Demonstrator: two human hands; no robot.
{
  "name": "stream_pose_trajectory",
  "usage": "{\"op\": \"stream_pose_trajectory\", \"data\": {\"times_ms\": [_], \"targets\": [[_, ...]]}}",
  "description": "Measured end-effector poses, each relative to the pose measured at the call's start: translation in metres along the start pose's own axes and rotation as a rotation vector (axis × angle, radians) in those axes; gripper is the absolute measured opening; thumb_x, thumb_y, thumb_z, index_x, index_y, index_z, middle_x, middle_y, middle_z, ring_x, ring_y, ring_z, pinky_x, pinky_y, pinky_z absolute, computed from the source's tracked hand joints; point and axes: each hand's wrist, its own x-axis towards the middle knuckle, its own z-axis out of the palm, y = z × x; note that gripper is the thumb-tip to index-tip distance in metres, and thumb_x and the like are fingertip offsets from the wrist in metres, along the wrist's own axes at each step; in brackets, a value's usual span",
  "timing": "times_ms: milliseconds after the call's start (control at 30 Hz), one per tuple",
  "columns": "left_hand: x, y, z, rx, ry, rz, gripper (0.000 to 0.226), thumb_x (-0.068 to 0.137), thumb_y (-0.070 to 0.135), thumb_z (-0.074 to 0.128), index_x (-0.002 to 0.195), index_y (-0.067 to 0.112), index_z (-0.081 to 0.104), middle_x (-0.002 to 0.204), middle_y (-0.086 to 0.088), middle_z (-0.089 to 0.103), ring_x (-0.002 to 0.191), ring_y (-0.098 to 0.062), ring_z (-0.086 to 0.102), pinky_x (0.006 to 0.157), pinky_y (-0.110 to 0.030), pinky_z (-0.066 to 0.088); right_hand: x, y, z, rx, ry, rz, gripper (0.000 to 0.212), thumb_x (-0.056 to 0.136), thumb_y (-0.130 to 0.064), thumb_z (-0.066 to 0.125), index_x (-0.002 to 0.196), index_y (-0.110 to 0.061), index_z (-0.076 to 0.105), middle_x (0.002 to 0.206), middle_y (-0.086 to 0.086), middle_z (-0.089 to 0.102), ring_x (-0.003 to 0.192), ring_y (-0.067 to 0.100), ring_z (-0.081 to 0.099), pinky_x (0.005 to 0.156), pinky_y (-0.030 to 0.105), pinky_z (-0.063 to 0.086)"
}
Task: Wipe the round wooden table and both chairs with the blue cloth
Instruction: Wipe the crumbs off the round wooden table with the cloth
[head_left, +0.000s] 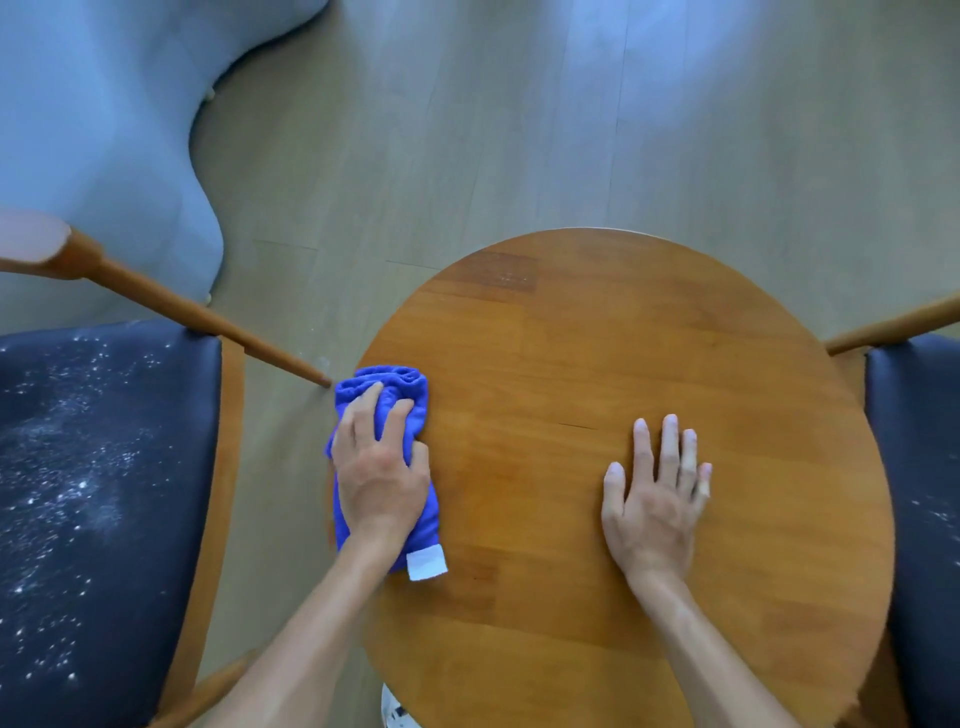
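Both chairs (104, 493) cut off by edges; cloth (384, 395) partly under hand.

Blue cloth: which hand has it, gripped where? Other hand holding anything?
The left hand grips the bunched blue cloth across its middle, at the table's left edge. The right hand holds nothing; it rests flat on the tabletop.

Round wooden table (649, 338) — warm orange-brown plank top, centre-right of the scene, faint pale smudge at its far edge. Blue cloth (387, 395) — bunched microfibre with a white label at its near end, lying on the table's left rim. Left chair (104, 467) — dark seat speckled with white powder, wooden frame. Right chair (924, 441) — matching dark seat, a few white specks, at the right border.
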Motion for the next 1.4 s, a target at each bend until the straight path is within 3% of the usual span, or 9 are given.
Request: {"op": "stream_pose_trajectory", "data": {"times_ms": [133,233,300,433,567,800,1067,1167,1400], "targets": [[-0.026,0.108,0.031,-0.120,-0.143,0.053,0.042,0.076,0.019,0.068,0.118,0.012,0.065,0.139,-0.016,0.048,0.129,-0.037,0.045,0.106,-0.053,0.037,0.000,0.005,-0.007,0.195,-0.054,0.022,0.058,0.087,-0.031,0.033,0.142,-0.016,0.044,0.158,0.006,0.024,0.148,0.023,0.013,0.119,0.044,0.002],[-0.031,0.170,0.033,-0.502,-0.380,-0.040,0.047,0.091,0.035,0.049,0.136,0.023,0.050,0.154,0.000,0.030,0.144,-0.019,0.019,0.118,-0.045,0.015,0.006,0.008,-0.025,0.550,-0.121,0.150,0.060,0.084,-0.028,0.034,0.142,-0.017,0.043,0.158,-0.001,0.025,0.147,0.013,0.011,0.121,0.042,0.002],[-0.023,0.163,0.026,-0.689,-0.449,-0.031,0.048,0.095,0.032,0.041,0.142,0.024,0.043,0.154,0.006,0.030,0.144,-0.009,0.017,0.119,-0.039,0.014,0.007,0.002,-0.038,0.649,-0.111,0.158,0.063,0.084,-0.033,0.037,0.145,-0.016,0.038,0.158,0.002,0.024,0.147,0.016,0.014,0.120,0.046,0.010],[0.004,0.071,0.010,-0.233,-0.294,0.088,0.054,0.093,0.036,0.033,0.145,0.025,0.037,0.157,0.001,0.024,0.147,-0.018,0.010,0.120,-0.041,0.005,-0.007,-0.039,-0.033,0.261,-0.037,-0.127,0.065,0.083,-0.043,0.055,0.143,-0.019,0.044,0.156,0.015,0.025,0.143,0.039,0.022,0.111,0.053,0.026],[0.027,0.003,0.010,0.164,-0.321,0.086,0.063,0.092,0.046,0.017,0.150,0.025,0.027,0.160,-0.003,0.014,0.149,-0.023,0.003,0.120,-0.047,0.000,-0.005,-0.074,-0.007,0.033,0.000,-0.059,0.063,0.079,-0.042,0.068,0.134,-0.017,0.055,0.151,0.020,0.035,0.135,0.046,0.033,0.096,0.055,0.043],[0.029,-0.009,0.027,0.251,-0.257,0.156,0.060,0.092,0.039,0.029,0.148,0.017,0.034,0.157,-0.011,0.025,0.145,-0.030,0.021,0.116,-0.052,0.013,0.048,-0.123,0.022,-0.041,0.076,-0.440,0.048,0.084,-0.039,0.057,0.129,-0.023,0.059,0.149,0.014,0.040,0.135,0.041,0.038,0.100,0.051,0.041],[0.033,-0.008,0.027,0.277,-0.273,0.143,0.060,0.092,0.042,0.030,0.148,0.020,0.033,0.158,-0.008,0.023,0.146,-0.027,0.017,0.117,-0.051,0.014,0.147,-0.175,0.031,-0.027,0.043,-0.669,0.036,0.089,-0.038,0.054,0.120,-0.024,0.064,0.145,0.008,0.047,0.132,0.038,0.043,0.089,0.047,0.046],[0.032,-0.010,0.026,0.276,-0.287,0.136,0.060,0.092,0.043,0.029,0.149,0.022,0.028,0.159,-0.006,0.020,0.147,-0.026,0.014,0.118,-0.051,0.011,0.180,-0.129,0.021,-0.063,0.081,-0.551,0.036,0.088,-0.036,0.053,0.121,-0.023,0.063,0.145,0.008,0.046,0.131,0.039,0.043,0.083,0.047,0.047],[0.033,-0.006,0.025,0.277,-0.285,0.141,0.061,0.092,0.041,0.029,0.149,0.020,0.028,0.158,-0.009,0.020,0.147,-0.029,0.014,0.117,-0.053,0.012,0.172,0.080,-0.031,-0.117,0.253,0.296,0.045,0.094,-0.037,0.041,0.131,-0.016,0.053,0.148,0.016,0.036,0.125,0.046,0.037,0.098,0.055,0.036]]}}
